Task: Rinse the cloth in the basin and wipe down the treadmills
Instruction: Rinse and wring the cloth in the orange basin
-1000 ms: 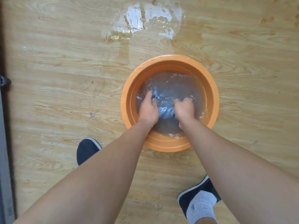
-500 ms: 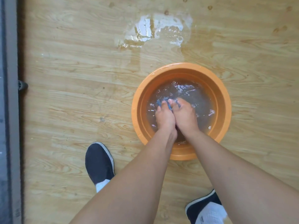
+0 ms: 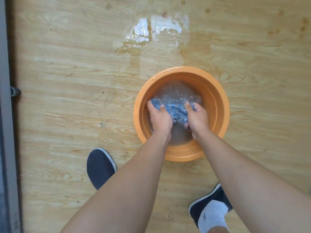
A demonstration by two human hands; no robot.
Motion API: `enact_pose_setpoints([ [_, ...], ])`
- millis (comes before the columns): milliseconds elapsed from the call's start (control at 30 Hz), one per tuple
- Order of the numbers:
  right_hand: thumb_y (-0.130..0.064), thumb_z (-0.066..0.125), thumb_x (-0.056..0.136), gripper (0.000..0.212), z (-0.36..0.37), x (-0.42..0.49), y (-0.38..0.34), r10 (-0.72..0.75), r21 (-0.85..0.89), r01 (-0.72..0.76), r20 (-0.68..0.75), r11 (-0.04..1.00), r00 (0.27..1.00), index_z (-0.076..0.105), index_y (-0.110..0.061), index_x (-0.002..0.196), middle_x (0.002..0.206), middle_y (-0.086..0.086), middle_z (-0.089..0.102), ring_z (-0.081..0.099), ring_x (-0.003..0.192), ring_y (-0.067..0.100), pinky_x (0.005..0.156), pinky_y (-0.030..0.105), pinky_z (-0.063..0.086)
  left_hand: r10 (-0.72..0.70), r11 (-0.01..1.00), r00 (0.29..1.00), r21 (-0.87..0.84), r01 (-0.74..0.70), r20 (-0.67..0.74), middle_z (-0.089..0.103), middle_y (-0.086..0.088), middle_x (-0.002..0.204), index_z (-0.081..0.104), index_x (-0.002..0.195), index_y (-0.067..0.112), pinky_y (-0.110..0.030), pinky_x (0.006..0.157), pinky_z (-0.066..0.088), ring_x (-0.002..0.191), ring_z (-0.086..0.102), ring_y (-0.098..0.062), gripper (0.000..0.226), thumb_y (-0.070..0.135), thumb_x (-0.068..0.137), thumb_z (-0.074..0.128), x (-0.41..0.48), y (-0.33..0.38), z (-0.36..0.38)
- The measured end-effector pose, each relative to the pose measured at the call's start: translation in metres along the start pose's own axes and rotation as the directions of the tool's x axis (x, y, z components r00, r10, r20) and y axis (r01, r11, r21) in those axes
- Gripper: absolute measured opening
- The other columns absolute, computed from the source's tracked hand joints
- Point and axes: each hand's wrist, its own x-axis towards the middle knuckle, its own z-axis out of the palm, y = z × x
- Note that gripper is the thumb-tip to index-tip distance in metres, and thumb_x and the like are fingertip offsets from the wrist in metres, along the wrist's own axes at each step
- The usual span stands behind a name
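Head view: puddle [image 3: 151, 33] beyond basin [image 3: 182, 71]; shoe [image 3: 99, 167] near.

Cloth [image 3: 175, 109]: blue, bunched between both grips, in water.
Left hand [image 3: 159, 117]: grips cloth's left end.
Right hand [image 3: 196, 117]: grips right end.
Basin [image 3: 218, 105]: orange, surrounds grips.

indoor room with wood-grain floor [image 3: 67, 73], puddle [image 3: 151, 33] and basin [image 3: 224, 106].

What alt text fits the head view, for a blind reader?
From above, a person's left hand and right hand grip a blue cloth in the water of an orange basin on a wood-grain floor. A puddle lies beyond the basin. Dark shoes show near the bottom edge.
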Motion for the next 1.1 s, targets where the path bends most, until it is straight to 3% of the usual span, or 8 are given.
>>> enact_pose_setpoints([
  [100,-0.046,0.065,0.099,0.036,0.0,-0.024,-0.001,-0.19,-0.17,0.203,0.086,0.964,0.978,0.066,-0.01,0.097,0.074,-0.002,0.06,0.052,0.057,0.01,0.058,0.03,0.046,-0.205,0.97,0.961,-0.096,0.226,0.188,0.064,-0.009,0.141,0.042,0.156,0.023,-0.048,0.115,0.049,0.127,0.065,-0.031,0.055,0.028,0.104,0.058,-0.007,-0.002,0.01],
  [233,-0.045,0.059,0.101,0.027,0.012,-0.032,-0.007,-0.215,-0.414,0.27,0.173,0.869,0.961,0.07,-0.021,0.1,0.102,0.003,0.073,0.063,0.099,0.03,0.081,0.04,0.048,-0.376,0.872,0.911,-0.269,0.409,0.168,0.077,-0.01,0.099,0.072,0.107,0.013,-0.041,0.089,0.061,0.088,0.074,-0.027,0.028,0.035,0.096,0.058,-0.011,-0.011,0.017],
  [333,-0.035,0.057,0.098,0.037,0.018,-0.016,-0.01,-0.164,-0.474,0.253,0.221,0.843,0.961,0.049,-0.012,0.07,0.067,0.003,0.057,0.053,0.068,0.029,0.063,0.041,0.042,-0.321,0.932,0.946,-0.158,0.325,0.052,0.076,-0.009,0.092,0.072,0.085,0.018,-0.041,0.084,0.059,0.082,0.071,-0.029,0.03,0.041,0.097,0.056,-0.007,-0.022,0.018],
  [500,-0.016,0.059,0.084,0.026,0.024,0.005,-0.012,-0.036,-0.415,0.103,0.166,0.904,0.986,0.048,-0.011,0.06,0.064,0.001,0.056,0.044,0.064,0.029,0.062,0.036,0.042,-0.045,0.999,0.999,0.017,0.046,-0.017,0.037,0.009,0.047,0.042,0.058,0.016,-0.032,0.049,0.027,0.051,0.029,-0.016,0.039,0.014,0.091,0.064,-0.023,0.001,0.011],
  [700,-0.009,0.061,0.085,0.01,0.007,0.027,-0.022,-0.013,-0.447,0.001,-0.022,0.895,1.0,0.059,-0.007,0.075,0.08,0.011,0.064,0.062,0.083,0.033,0.071,0.033,0.045,0.194,0.978,0.974,0.104,-0.182,-0.115,0.042,0.006,0.061,0.039,0.068,0.02,-0.03,0.059,0.032,0.056,0.035,-0.015,0.04,0.008,0.088,0.072,-0.013,0.009,0.0],
  [833,-0.042,0.068,0.076,0.031,-0.005,0.016,-0.02,-0.087,-0.29,0.078,-0.018,0.954,0.996,0.059,-0.013,0.075,0.07,0.004,0.063,0.068,0.062,0.026,0.058,0.039,0.055,0.287,0.938,0.955,0.221,-0.266,-0.068,0.062,0.0,0.105,0.053,0.107,0.013,-0.031,0.094,0.042,0.102,0.061,-0.026,0.019,0.018,0.1,0.07,0.005,-0.006,-0.007],
  [933,-0.035,0.068,0.095,0.039,-0.011,-0.005,-0.019,-0.225,-0.275,0.281,0.219,0.919,0.949,0.048,-0.017,0.068,0.063,0.003,0.052,0.066,0.051,0.011,0.047,0.027,0.038,0.057,0.976,0.994,0.203,-0.074,0.091,0.053,-0.008,0.136,0.049,0.132,0.011,-0.043,0.111,0.044,0.118,0.057,-0.029,0.042,0.041,0.104,0.057,0.007,-0.01,0.005],
  [1100,-0.047,0.052,0.103,0.028,0.004,-0.012,-0.006,-0.353,-0.563,0.469,0.309,0.681,0.883,0.049,-0.023,0.089,0.085,0.0,0.062,0.058,0.081,0.026,0.07,0.04,0.046,-0.297,0.899,0.918,-0.248,0.361,0.261,0.07,-0.008,0.097,0.065,0.122,0.011,-0.033,0.075,0.055,0.086,0.068,-0.025,0.032,0.036,0.113,0.048,0.005,-0.005,0.013],
])
